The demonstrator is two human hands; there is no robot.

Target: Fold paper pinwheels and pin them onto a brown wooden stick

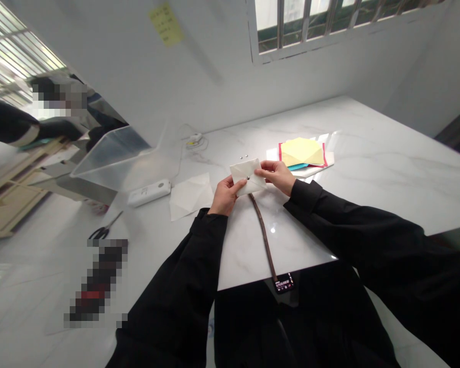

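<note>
A small white paper envelope (242,169) is held up over the marble-patterned table, gripped at both sides. My left hand (226,196) is closed on its lower left part, with the thumb on the front beside a small, dark, shiny round piece (248,178). My right hand (279,175) pinches the right edge between thumb and fingers. Beyond the envelope, two tiny metallic pieces (244,157) lie on the table. Below it, a thin brown strip (263,230) runs down toward a lit phone-like screen (284,282) at the table's front edge.
Coloured papers (302,153) lie stacked to the right. Left are a creased white sheet (191,197), a white elongated device (149,193), a clear plastic bin (113,158) and scissors (105,230). A yellow note (165,24) hangs on the wall. Another person's sleeve (7,120) shows far left.
</note>
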